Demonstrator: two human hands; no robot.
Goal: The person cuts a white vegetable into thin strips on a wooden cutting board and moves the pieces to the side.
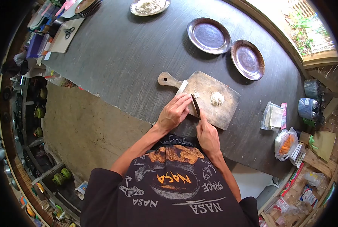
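White strip (182,87) under left hand (175,110) — knife (196,106) in right hand (209,137).

Over there, dark scissors (68,33) are lying on a pale rectangular panel (61,44) at one end of the dark grey counter (123,56). Toward the other, orange carrot-like pieces (287,144) are showing through a clear plastic bag (291,133), while green leafy plants (302,31) are growing outside.

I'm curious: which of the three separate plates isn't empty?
The plate at the top edge, holding pale shreds; both dark plates nearer the window look bare.
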